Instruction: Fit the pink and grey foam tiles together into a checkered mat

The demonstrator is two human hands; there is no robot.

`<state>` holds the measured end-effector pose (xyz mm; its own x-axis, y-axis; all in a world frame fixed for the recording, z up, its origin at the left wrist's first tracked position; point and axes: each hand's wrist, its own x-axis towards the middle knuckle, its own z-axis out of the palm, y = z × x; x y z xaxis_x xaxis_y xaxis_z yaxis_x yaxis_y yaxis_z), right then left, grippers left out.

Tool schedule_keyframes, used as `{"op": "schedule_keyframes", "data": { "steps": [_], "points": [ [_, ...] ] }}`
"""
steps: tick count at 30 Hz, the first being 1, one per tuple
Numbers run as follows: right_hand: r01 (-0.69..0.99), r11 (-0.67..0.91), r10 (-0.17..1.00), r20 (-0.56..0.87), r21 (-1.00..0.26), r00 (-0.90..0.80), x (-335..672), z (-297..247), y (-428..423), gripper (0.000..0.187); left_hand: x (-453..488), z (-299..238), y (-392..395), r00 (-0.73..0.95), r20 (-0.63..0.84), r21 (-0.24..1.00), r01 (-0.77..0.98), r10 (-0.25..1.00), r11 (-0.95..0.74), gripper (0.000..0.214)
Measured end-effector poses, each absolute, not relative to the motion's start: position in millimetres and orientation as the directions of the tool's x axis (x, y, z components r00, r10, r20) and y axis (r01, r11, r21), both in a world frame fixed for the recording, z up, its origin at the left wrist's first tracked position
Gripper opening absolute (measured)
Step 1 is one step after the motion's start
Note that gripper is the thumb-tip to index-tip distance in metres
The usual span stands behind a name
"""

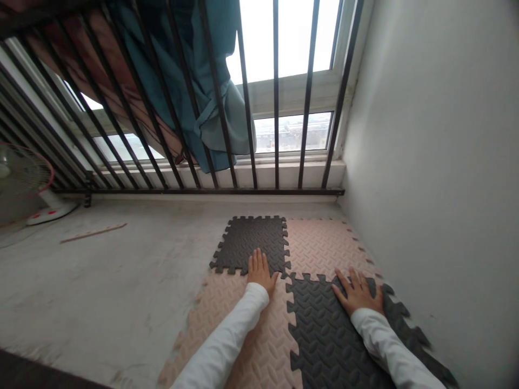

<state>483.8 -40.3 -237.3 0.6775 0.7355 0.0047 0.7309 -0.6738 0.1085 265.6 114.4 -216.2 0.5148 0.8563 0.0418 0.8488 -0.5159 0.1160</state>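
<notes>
Interlocking foam floor mats lie joined in a checker pattern on the floor. My left hand [260,272] rests flat, fingers extended, across the seam between the far dark foam mat [239,237] and the near pink foam mat [231,308]. My right hand [359,294] is spread on the near dark foam mat [324,335], close to its border with the far pink foam mat [324,243]. Both hands are open and hold nothing. White sleeves cover my forearms and hide parts of the near mats.
A white wall [438,178] rises along the right side of the mats. Dark metal railings [277,135] stand before the window, with a teal curtain [178,70] behind them. A fan [51,208] and a thin strip [94,233] are on the grey floor [133,292] at left.
</notes>
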Motion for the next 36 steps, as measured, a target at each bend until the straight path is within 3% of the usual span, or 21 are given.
{"op": "schedule_keyframes", "data": {
  "steps": [3,11,17,22,29,32,34,36],
  "points": [
    [0.739,-0.668,0.742,-0.004,0.084,0.671,486,-239,-41,0.054,248,-222,106,0.444,-0.034,0.135,0.89,0.896,-0.436,0.07],
    [0.749,-0.663,0.748,0.018,-0.014,0.663,488,-245,-40,0.056,231,-210,120,0.569,-0.176,0.193,0.82,0.804,-0.538,0.06],
    [0.756,-0.654,0.754,0.051,-0.04,0.655,491,-250,-38,0.056,179,-211,141,0.158,-0.043,0.013,0.987,0.987,-0.157,0.064],
    [0.765,-0.643,0.765,0.012,-0.009,0.643,492,-245,-40,0.058,147,-216,147,0.355,-0.079,0.012,0.935,0.931,-0.355,0.057],
    [0.717,-0.691,0.709,-0.106,0.093,0.697,486,-226,-32,0.059,141,-222,141,0.38,-0.004,0.049,0.924,0.925,-0.379,0.051],
    [0.732,-0.679,0.728,-0.081,0.06,0.681,474,-214,10,0.056,141,-224,142,0.384,-0.004,0.076,0.921,0.923,-0.383,0.052],
    [0.82,-0.573,0.819,-0.016,0.004,0.573,464,-205,56,0.054,140,-226,143,0.386,0.005,0.097,0.918,0.922,-0.385,0.05],
    [0.871,-0.486,0.874,-0.041,-0.072,0.485,457,-199,107,0.053,139,-229,144,0.386,0.008,0.121,0.915,0.923,-0.384,0.049]
  ]
}}
